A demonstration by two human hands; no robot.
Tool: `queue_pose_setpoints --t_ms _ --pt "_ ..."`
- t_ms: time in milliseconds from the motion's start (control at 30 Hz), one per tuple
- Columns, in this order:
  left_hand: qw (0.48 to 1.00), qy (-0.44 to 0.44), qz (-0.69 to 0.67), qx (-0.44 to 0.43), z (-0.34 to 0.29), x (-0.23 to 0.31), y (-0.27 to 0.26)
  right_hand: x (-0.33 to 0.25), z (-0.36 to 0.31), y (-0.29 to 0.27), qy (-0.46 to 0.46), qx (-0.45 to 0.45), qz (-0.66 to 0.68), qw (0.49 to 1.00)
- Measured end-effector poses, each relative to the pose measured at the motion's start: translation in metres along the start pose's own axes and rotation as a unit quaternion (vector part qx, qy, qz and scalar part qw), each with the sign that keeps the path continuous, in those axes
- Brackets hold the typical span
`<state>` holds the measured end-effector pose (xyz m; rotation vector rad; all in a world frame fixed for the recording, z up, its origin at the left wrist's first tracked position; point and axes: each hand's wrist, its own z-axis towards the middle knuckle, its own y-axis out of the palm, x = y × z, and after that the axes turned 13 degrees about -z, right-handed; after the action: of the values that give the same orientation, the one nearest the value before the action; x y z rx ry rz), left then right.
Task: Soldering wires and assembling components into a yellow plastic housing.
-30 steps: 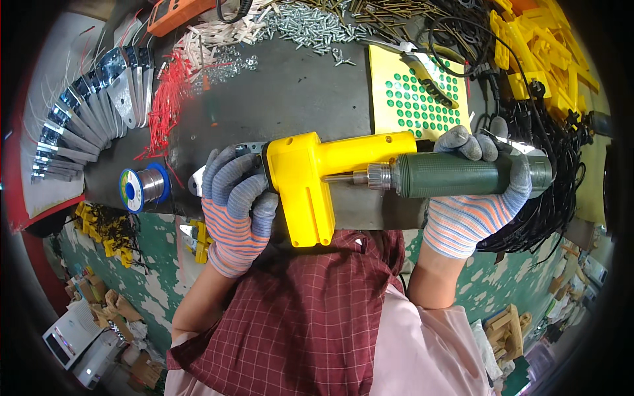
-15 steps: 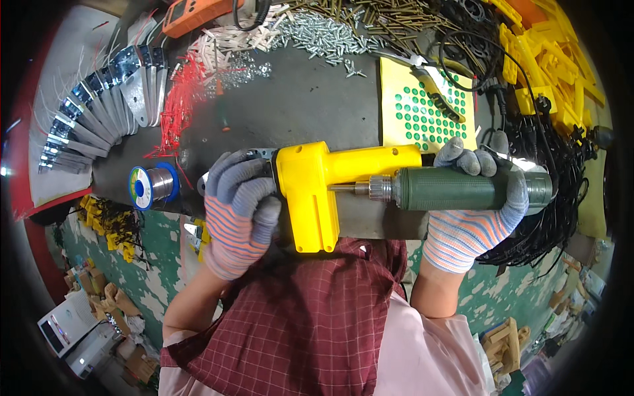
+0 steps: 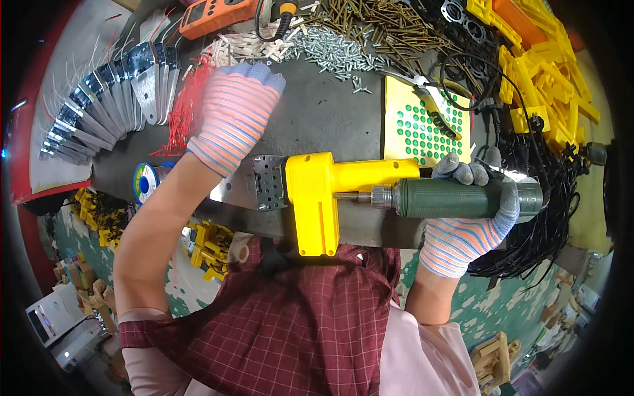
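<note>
My right hand (image 3: 472,221), in a striped work glove, grips a dark green electric screwdriver (image 3: 456,198) held level, its bit pointing left. The bit reaches to the upright part of a T-shaped yellow plastic housing (image 3: 314,204), below the housing's arm; whether it touches cannot be made out. A perforated metal plate (image 3: 269,185) extends from the housing's left side. My left hand (image 3: 239,115) is stretched out over the far left of the bench, beside red-sleeved wires (image 3: 189,109) and white small parts (image 3: 247,43). Its fingertips are hidden beneath the glove.
Silver screws (image 3: 330,53) and brass-coloured screws (image 3: 396,26) lie at the back. An orange meter (image 3: 218,16) stands far left, metal blades (image 3: 99,105) below it. Pliers (image 3: 439,109) rest on a yellow sheet with green dots (image 3: 406,109). Yellow housings (image 3: 548,79) and black cables (image 3: 548,218) crowd the right.
My left hand has left the yellow housing's left side and moved away to the far small parts, uncovering the metal plate. The right hand and screwdriver have stayed nearly in place.
</note>
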<state>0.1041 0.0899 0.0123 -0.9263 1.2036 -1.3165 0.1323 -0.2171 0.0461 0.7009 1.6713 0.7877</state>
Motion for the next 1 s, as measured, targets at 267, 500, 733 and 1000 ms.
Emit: queue_pose_setpoints --t_ms 267,500,733,1000 --pt "0.998 -0.019 0.032 -0.044 0.008 0.002 -0.012 0.0 0.0 -0.001 0.012 -0.012 -0.013 1.0" --pt "0.913 -0.115 -0.343 0.186 -0.054 0.037 -0.035 -0.001 0.002 -0.002 0.001 -0.01 -0.028 1.0" --pt "0.857 -0.18 -0.398 0.274 -0.123 0.1 -0.019 0.0 0.007 0.001 -0.023 0.022 -0.075 0.997" --pt "0.881 -0.142 -0.356 0.277 -0.124 0.1 -0.005 0.001 0.004 0.003 -0.028 0.029 -0.08 0.996"
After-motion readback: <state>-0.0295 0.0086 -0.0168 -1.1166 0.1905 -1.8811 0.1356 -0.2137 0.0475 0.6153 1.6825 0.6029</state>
